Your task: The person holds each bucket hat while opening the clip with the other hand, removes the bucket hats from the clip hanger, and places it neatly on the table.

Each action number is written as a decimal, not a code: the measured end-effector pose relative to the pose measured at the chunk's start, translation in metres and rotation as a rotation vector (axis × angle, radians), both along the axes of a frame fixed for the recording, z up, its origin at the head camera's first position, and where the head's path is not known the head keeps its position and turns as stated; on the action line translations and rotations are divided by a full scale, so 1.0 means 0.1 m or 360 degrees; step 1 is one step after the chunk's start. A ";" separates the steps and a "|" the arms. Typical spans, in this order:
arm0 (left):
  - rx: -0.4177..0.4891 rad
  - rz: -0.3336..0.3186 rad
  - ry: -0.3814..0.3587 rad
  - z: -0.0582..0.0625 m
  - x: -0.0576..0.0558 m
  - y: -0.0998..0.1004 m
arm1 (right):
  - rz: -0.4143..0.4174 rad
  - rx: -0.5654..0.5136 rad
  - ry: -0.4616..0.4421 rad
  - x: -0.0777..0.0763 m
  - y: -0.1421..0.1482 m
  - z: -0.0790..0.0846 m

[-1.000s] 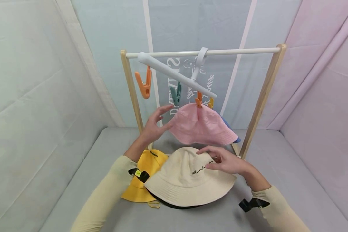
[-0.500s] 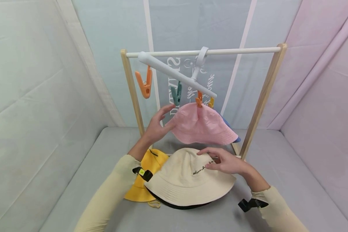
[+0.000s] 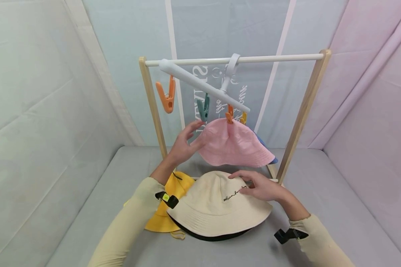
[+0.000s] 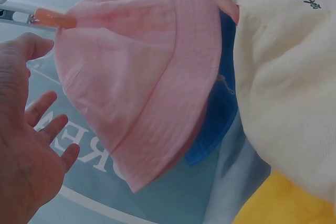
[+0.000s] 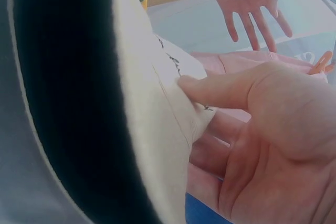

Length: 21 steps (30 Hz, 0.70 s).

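My right hand (image 3: 262,187) pinches the crown of a cream bucket hat (image 3: 217,207) between thumb and fingers, as the right wrist view shows. The hat has black lettering on its side and a black underside. My left hand (image 3: 183,144) is raised with spread fingers and holds nothing. Its fingertips are close under a green clip (image 3: 204,107); whether they touch it I cannot tell. Just right of that hand hangs a pink bucket hat (image 4: 126,72), held at its top by an orange clip (image 3: 229,115). Behind the pink hat shows part of a blue hat (image 4: 212,119).
A white hanger (image 3: 200,85) hooks over the rod (image 3: 274,58) of a wooden-legged rack. From its near end hangs another orange clip (image 3: 167,97); a yellow clip (image 3: 243,118) sits behind. A yellow hat (image 3: 165,218) lies on the grey surface, partly under the cream one.
My left hand has shifted slightly right, closer to the green clip. The right hand and the cream hat have hardly moved.
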<state>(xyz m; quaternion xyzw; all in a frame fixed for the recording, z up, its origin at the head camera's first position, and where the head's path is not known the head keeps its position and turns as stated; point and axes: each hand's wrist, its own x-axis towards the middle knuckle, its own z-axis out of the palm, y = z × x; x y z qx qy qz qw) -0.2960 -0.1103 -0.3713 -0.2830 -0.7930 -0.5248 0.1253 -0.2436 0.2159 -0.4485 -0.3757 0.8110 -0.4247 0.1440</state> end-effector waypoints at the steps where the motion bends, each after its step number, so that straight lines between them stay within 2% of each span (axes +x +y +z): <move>1: 0.0000 0.0002 -0.0001 0.00 0.00 0.01 | -0.0006 0.0007 -0.0002 0.00 0.00 0.00; 15: 0.0037 0.0001 0.0005 -0.06 -0.01 0.04 | -0.0055 0.0028 -0.0025 -0.01 0.02 -0.06; 21: 0.0003 0.0026 -0.0023 -0.07 -0.03 0.06 | -0.0081 0.0038 -0.0030 -0.01 0.02 -0.10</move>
